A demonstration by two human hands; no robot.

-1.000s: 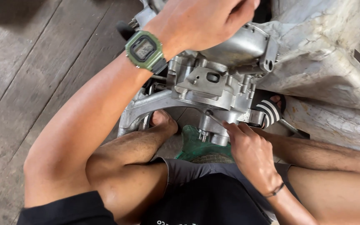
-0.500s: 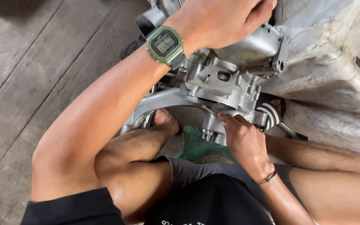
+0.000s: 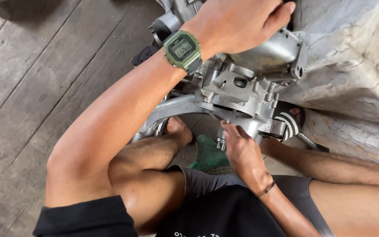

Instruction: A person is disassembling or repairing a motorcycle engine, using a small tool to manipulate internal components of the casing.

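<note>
A silver cast-metal engine casing stands on the floor between my bent legs. My left hand, with a green digital watch on its wrist, reaches across and grips the casing's top edge. My right hand, with a thin dark band at the wrist, is at the casing's lower edge. Its fingertips are closed on the rim just below the round opening. What lies under those fingertips is hidden.
A green cloth lies on the floor under the casing. My foot in a black-and-white striped sandal rests at the right. A rough whitish block fills the right side. Grey wooden planks cover the floor at the left.
My right hand has moved left and up, from the casing's lower right fitting to the rim below the round opening. My left hand has kept its grip on top.
</note>
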